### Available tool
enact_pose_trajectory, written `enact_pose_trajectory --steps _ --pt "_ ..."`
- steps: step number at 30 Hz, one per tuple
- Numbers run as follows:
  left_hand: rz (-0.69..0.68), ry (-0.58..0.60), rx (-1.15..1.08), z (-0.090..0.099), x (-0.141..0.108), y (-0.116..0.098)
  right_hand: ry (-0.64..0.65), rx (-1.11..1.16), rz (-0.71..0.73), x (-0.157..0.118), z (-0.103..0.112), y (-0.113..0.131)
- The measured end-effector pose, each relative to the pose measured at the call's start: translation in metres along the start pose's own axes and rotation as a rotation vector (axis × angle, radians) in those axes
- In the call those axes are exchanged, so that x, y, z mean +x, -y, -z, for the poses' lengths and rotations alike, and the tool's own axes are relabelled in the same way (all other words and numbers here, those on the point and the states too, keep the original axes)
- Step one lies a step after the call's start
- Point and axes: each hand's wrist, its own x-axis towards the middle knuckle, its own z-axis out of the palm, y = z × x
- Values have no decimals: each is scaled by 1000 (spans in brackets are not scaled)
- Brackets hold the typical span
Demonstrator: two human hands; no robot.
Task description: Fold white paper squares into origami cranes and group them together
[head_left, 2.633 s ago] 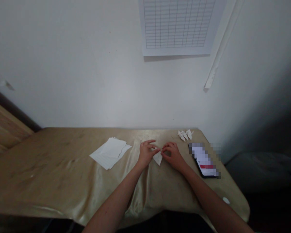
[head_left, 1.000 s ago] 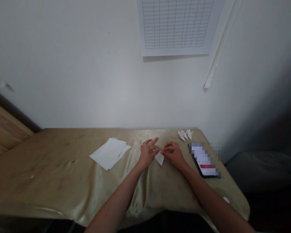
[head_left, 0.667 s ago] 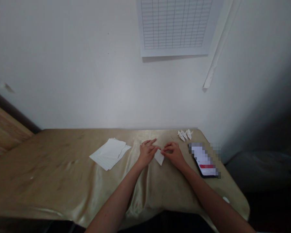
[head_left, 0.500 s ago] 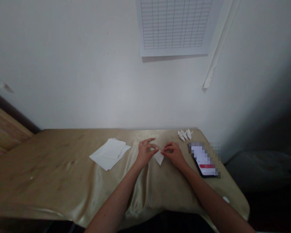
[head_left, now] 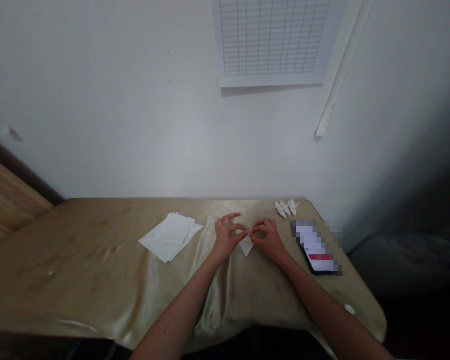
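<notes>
A small folded piece of white paper [head_left: 246, 247] lies on the table between my hands, one point toward me. My left hand [head_left: 227, 235] pinches its upper left part between thumb and index finger, the other fingers lifted away. My right hand [head_left: 267, 236] grips the upper right part with thumb and fingertips, close beside the left thumb. The fingertips cover the paper's top edge. Beyond my right hand, near the wall, sit several small folded paper figures [head_left: 287, 208]. To the left is a stack of white paper sheets [head_left: 168, 237].
A phone [head_left: 317, 247] with a lit screen lies right of my right hand. A small white object [head_left: 349, 309] rests near the table's right edge. Shiny gold cloth [head_left: 97, 260] covers the table, wrinkled in front. On the wall hangs a gridded sheet [head_left: 272, 40].
Both thumbs have shifted slightly at the paper's top edge, and the fingertips sit a little closer together. The view has moved very slightly. Everything else lies as before.
</notes>
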Motion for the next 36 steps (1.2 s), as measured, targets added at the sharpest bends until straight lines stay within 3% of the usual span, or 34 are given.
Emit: enact_pose_trajectory --steps 13,36 --pt "31 -36 -2 6 3 2 2 -81 40 -1 0 -5" --pt "-46 92 29 -1 0 1 42 -45 61 -2 -1 -4"
